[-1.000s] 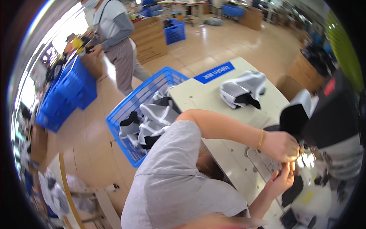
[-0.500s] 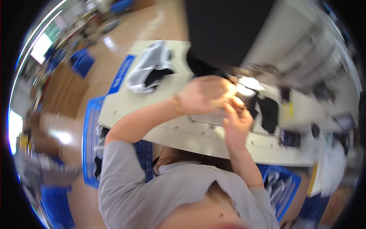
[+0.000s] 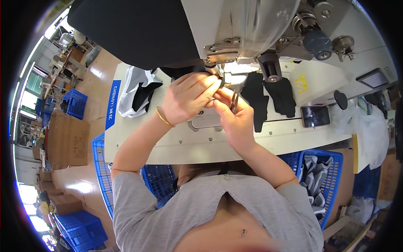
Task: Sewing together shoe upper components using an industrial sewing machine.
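While your left hand [image 3: 189, 98] pinches black cloth [image 3: 221, 80] under the needle | right hand [image 3: 235, 115] clenches small snips [image 3: 233, 102] | sewn black pieces [image 3: 268, 96] lie beside | more wait in the right basket [image 3: 323, 176].

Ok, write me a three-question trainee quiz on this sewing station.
1. True or false: the left hand and the right hand meet under the sewing machine head.
2. The bracelet is on which wrist: A left, B right?
3. Fill in: to the right of the black fabric pieces, a dark ____ lies flat on the table.

Key: 1 true. 2 A. 3 phone.
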Demonstrator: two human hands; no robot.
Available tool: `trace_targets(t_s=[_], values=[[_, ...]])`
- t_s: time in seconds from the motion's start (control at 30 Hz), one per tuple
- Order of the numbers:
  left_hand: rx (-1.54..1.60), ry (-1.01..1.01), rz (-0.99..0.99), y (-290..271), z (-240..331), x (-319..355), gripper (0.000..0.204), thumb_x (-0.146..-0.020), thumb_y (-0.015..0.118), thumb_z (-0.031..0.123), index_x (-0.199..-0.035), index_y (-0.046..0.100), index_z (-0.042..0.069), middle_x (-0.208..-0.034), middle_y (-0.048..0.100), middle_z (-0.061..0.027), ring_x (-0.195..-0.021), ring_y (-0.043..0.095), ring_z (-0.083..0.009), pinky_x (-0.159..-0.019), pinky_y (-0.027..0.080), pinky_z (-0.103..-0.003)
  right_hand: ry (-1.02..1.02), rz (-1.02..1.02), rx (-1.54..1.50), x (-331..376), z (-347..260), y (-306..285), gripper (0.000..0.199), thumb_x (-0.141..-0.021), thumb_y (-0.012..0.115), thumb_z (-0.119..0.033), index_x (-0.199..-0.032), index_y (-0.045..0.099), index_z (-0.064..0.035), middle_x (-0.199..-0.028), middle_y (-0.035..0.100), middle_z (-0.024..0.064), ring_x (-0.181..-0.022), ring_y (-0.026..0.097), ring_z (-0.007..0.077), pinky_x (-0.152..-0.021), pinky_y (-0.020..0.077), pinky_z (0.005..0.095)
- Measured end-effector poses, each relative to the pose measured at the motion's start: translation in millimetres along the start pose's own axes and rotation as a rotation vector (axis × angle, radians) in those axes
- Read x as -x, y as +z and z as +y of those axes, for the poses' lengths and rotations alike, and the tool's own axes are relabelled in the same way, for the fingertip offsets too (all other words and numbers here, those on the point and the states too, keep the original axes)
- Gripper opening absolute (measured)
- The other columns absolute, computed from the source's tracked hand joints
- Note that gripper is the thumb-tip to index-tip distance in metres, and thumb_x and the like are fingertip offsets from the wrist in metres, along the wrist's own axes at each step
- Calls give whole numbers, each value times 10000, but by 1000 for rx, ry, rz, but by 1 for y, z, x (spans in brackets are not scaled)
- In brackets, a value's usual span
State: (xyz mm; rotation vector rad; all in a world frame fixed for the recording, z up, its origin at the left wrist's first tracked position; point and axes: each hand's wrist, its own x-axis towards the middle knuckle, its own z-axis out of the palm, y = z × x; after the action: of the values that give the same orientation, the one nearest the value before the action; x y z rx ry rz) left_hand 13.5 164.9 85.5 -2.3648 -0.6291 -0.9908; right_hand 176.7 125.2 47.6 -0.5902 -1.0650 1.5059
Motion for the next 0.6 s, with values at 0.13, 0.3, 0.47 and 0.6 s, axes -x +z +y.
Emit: trace_targets(t_s=[0.13,0.3,0.47,0.6], values=[[-69,8,-23,1,-2,3,410,-678,670,216,-1004,663,-32,-952,658,-102,-889,660,-254,-727,579,-346,22,-11,36,-1,-4,2,362,-917,537,4,-1273,560,70,-1204,649,114,-980,634,128,-886,506,278],[-93,-2,-13,6,-3,5,454,-589,646,148,-1001,667,-39,-952,663,-106,-868,658,-250,-700,575,-344,-22,-8,16,-4,2,0,360,-921,536,8,-1275,559,69,-1204,648,110,-987,629,122,-880,504,271],[-109,-10,-4,9,-4,6,446,-583,639,113,-1001,672,-39,-955,668,-107,-854,657,-247,-689,571,-341,-23,-14,20,-5,1,0,352,-928,538,2,-1272,561,71,-1209,643,109,-1000,623,120,-883,503,269],[-111,-20,6,10,-5,6,428,-594,642,96,-1000,673,-36,-956,668,-104,-860,658,-246,-695,570,-335,-18,-10,29,-6,-2,0,344,-930,532,7,-1264,562,78,-1218,634,120,-1040,613,125,-900,514,289]])
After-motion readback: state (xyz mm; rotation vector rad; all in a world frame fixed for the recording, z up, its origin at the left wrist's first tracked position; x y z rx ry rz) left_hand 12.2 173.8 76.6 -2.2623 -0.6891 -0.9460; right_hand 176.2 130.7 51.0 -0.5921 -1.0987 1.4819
